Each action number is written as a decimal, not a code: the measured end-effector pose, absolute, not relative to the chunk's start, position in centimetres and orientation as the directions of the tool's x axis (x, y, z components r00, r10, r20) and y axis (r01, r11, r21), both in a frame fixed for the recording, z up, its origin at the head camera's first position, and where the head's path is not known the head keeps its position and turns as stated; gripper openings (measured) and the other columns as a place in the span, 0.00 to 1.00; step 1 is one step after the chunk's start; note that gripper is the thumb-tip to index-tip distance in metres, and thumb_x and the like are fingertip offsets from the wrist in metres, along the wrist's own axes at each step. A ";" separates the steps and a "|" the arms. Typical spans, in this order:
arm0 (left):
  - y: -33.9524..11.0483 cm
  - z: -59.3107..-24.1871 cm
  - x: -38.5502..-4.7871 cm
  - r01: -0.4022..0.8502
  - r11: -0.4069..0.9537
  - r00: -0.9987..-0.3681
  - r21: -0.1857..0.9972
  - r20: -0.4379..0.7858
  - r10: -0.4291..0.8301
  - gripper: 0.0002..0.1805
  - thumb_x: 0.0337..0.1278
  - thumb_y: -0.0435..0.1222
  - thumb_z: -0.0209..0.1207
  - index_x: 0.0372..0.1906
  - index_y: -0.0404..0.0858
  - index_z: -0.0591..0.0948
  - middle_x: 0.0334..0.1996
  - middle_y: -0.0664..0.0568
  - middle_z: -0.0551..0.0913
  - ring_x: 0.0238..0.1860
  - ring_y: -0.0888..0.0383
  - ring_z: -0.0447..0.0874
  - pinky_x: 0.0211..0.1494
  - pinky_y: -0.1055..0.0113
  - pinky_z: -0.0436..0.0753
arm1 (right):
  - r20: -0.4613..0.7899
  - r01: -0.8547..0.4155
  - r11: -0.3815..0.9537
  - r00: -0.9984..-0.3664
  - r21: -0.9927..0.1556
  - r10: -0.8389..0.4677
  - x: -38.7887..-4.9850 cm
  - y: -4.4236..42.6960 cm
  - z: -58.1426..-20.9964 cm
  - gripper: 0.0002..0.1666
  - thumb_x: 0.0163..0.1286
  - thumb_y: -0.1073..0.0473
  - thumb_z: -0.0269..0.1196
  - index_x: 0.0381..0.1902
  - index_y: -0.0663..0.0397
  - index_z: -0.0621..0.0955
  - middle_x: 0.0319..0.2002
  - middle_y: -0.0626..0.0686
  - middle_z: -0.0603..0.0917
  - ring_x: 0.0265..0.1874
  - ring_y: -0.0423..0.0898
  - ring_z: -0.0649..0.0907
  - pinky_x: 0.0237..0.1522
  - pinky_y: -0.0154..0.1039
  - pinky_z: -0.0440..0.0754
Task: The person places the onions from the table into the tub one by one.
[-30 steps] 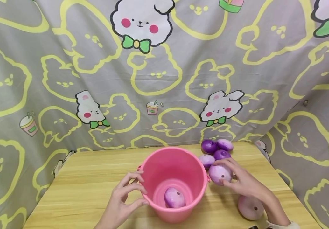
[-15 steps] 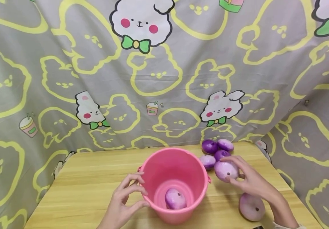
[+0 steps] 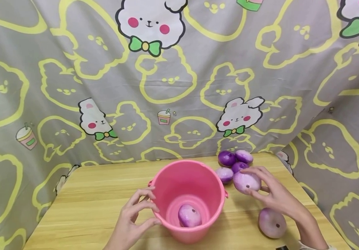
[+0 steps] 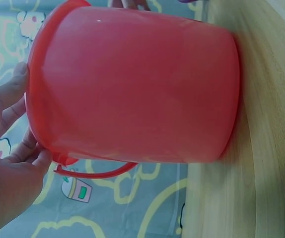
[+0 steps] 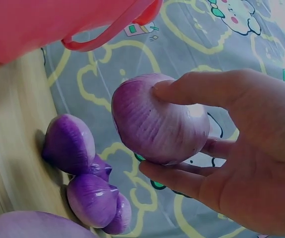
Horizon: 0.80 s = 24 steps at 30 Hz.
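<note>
A pink bucket stands upright on the wooden table, with one purple onion lying inside at the bottom. At its left rim, my left hand holds on with thumb and fingers spread along the edge, as the left wrist view of the bucket also shows. Right of the bucket, my right hand grips a pale purple onion between thumb and fingers. In the right wrist view this onion is held above the table, apart from the bucket.
Behind the held onion sits a cluster of several purple onions, among them a dark one and a paler one. Another pale onion lies near my right forearm. A patterned grey curtain borders the wooden table at the back.
My right hand has moved the gripped onion slightly right and farther back, away from the bucket's rim. My left hand and the bucket have stayed in place.
</note>
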<state>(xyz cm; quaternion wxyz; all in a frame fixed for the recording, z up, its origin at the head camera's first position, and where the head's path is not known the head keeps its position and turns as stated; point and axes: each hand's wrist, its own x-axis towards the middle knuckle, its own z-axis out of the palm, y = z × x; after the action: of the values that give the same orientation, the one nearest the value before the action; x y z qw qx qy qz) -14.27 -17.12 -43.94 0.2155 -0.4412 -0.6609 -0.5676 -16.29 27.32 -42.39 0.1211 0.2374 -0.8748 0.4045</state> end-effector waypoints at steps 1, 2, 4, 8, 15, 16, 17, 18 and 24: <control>-17.1 -44.0 -14.3 0.827 -0.034 -0.519 0.562 0.785 0.339 0.19 0.41 0.20 0.75 0.41 0.35 0.84 0.49 0.41 0.75 0.69 0.45 0.71 0.76 0.59 0.73 | 0.408 -0.513 0.562 -0.858 -0.649 -0.312 -16.3 27.3 -42.3 0.34 0.66 0.63 0.73 0.68 0.42 0.76 0.62 0.47 0.74 0.60 0.37 0.73 0.46 0.58 0.91; -17.2 -44.0 -14.3 0.826 -0.035 -0.520 0.562 0.785 0.338 0.19 0.41 0.20 0.75 0.40 0.35 0.84 0.49 0.40 0.75 0.69 0.45 0.71 0.76 0.60 0.73 | 0.411 -0.511 0.564 -0.859 -0.649 -0.305 -16.3 27.3 -42.2 0.34 0.65 0.63 0.73 0.67 0.42 0.76 0.62 0.46 0.74 0.60 0.37 0.74 0.46 0.56 0.92; -17.2 -44.1 -14.3 0.825 -0.037 -0.520 0.563 0.784 0.339 0.19 0.40 0.20 0.75 0.40 0.35 0.84 0.49 0.40 0.75 0.69 0.44 0.71 0.76 0.60 0.73 | 0.418 -0.509 0.572 -0.859 -0.643 -0.295 -16.3 27.2 -42.1 0.34 0.65 0.63 0.74 0.66 0.41 0.77 0.62 0.45 0.74 0.60 0.37 0.74 0.46 0.52 0.92; -17.2 -44.2 -14.4 0.825 -0.048 -0.517 0.564 0.785 0.340 0.19 0.41 0.21 0.75 0.41 0.35 0.84 0.50 0.40 0.75 0.69 0.43 0.70 0.76 0.60 0.72 | 0.445 -0.526 0.582 -0.847 -0.621 -0.291 -16.1 27.2 -41.7 0.34 0.64 0.64 0.74 0.66 0.41 0.77 0.62 0.46 0.74 0.60 0.35 0.74 0.47 0.45 0.92; -17.3 -44.4 -14.4 0.815 -0.071 -0.523 0.575 0.782 0.339 0.20 0.41 0.18 0.74 0.42 0.34 0.84 0.50 0.39 0.75 0.70 0.42 0.69 0.75 0.58 0.73 | 0.454 -0.514 0.575 -0.852 -0.636 -0.260 -15.9 27.2 -41.5 0.36 0.63 0.65 0.75 0.67 0.42 0.77 0.63 0.46 0.73 0.60 0.34 0.75 0.46 0.44 0.92; -17.3 -44.4 -14.4 0.815 -0.068 -0.524 0.576 0.781 0.340 0.20 0.40 0.18 0.74 0.42 0.34 0.84 0.50 0.39 0.75 0.71 0.42 0.69 0.75 0.58 0.72 | 0.456 -0.512 0.575 -0.853 -0.638 -0.254 -15.9 27.1 -41.5 0.36 0.63 0.65 0.75 0.67 0.41 0.77 0.63 0.46 0.73 0.60 0.34 0.75 0.45 0.44 0.92; -17.3 -44.4 -14.4 0.815 -0.066 -0.524 0.576 0.781 0.341 0.20 0.40 0.18 0.74 0.42 0.34 0.84 0.50 0.39 0.75 0.71 0.42 0.69 0.76 0.58 0.71 | 0.456 -0.510 0.574 -0.854 -0.640 -0.250 -15.8 27.1 -41.4 0.36 0.63 0.65 0.75 0.67 0.41 0.77 0.63 0.46 0.73 0.60 0.34 0.75 0.45 0.44 0.92; -17.3 -44.4 -14.4 0.816 -0.064 -0.523 0.575 0.780 0.343 0.20 0.40 0.18 0.74 0.42 0.35 0.84 0.50 0.40 0.75 0.71 0.42 0.69 0.76 0.57 0.70 | 0.458 -0.509 0.574 -0.854 -0.641 -0.247 -15.8 27.0 -41.4 0.36 0.63 0.65 0.75 0.67 0.41 0.77 0.63 0.47 0.73 0.60 0.34 0.74 0.45 0.45 0.92; -17.4 -44.5 -14.4 0.813 -0.050 -0.532 0.580 0.774 0.343 0.21 0.40 0.19 0.75 0.43 0.37 0.84 0.51 0.40 0.75 0.71 0.43 0.68 0.77 0.57 0.68 | 0.454 -0.498 0.587 -0.859 -0.639 -0.235 -15.5 26.9 -41.1 0.39 0.62 0.66 0.75 0.68 0.40 0.76 0.65 0.46 0.72 0.61 0.33 0.73 0.46 0.48 0.92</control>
<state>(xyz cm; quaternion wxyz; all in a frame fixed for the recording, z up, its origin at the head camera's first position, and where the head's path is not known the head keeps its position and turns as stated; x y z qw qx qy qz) -14.37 -17.36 -44.54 0.2037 -0.4390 -0.6584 -0.5765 -15.54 26.95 -41.07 0.1628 0.2092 -0.8757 0.4036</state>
